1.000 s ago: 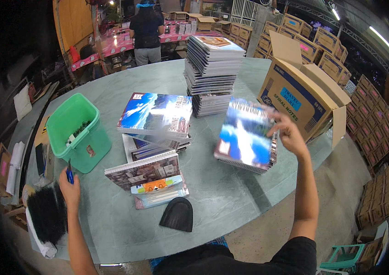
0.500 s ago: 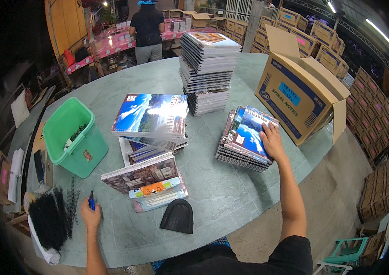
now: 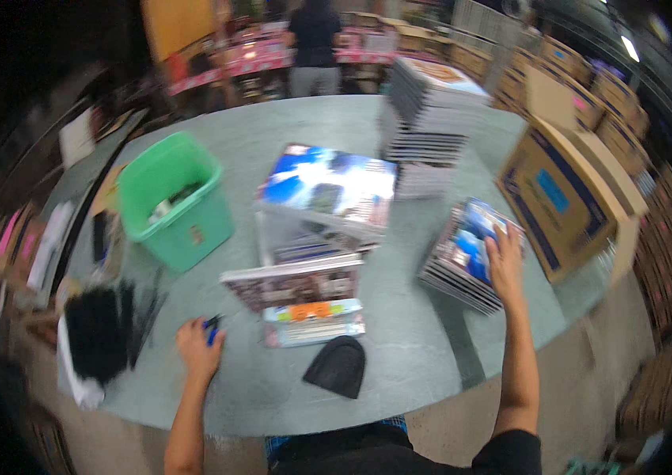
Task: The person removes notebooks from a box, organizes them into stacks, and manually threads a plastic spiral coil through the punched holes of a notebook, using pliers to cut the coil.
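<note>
My left hand is closed around a small blue-handled tool, low over the table's left side. Blur hides the tool's exact kind. My right hand lies with fingers spread on top of a short stack of spiral notebooks with blue, landscape-style covers. Between my hands is a larger pile of notebooks, its top cover blue and white. Leaning in front of it is another notebook, and before that lie flat packets. A black rounded pad rests nearest me.
A green bin with small items inside stands at the left, behind a bundle of black spiral coils. A tall notebook stack rises at the back. An open carton is at the right. A person stands beyond the table.
The view has swung, so the table's things sit farther right in the picture. My left hand has moved away from the coils with the blue-handled tool. My right hand stays on the short stack.
</note>
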Tool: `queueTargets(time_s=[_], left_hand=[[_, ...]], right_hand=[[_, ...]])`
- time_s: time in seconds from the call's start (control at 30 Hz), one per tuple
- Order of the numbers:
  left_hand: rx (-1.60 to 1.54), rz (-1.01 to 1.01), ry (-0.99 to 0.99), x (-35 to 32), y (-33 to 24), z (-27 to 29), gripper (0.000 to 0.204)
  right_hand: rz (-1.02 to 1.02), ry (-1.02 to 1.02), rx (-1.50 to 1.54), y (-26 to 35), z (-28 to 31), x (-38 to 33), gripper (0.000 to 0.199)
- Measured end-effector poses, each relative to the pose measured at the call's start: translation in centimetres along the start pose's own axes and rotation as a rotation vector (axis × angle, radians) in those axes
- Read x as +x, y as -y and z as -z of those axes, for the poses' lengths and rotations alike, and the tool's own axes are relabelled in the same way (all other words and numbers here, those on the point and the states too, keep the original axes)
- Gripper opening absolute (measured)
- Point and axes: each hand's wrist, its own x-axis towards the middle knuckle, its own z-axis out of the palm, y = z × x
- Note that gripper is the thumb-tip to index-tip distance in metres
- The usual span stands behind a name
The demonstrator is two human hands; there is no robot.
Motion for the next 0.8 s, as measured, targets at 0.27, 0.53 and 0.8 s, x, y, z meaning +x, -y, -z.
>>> queueTargets(time_s=[0.27, 0.53, 0.8], left_hand=[[-0.117, 0.079, 0.129, 2.9, 0.0, 2.4, 0.031], [0.376, 0.376, -0.151, -0.1, 11.3, 3.4, 0.024], [-1.019, 0.471, -0.364, 4.6, 5.2, 11.8, 0.015]], right_hand=[[0.846, 0.14, 0.571, 25.1, -2.6, -5.0, 0.032], [0.766, 0.214, 0.556, 32.5, -7.3, -4.7, 0.028], [0.761, 0.254, 0.516, 32.4, -7.9, -5.2, 0.018]])
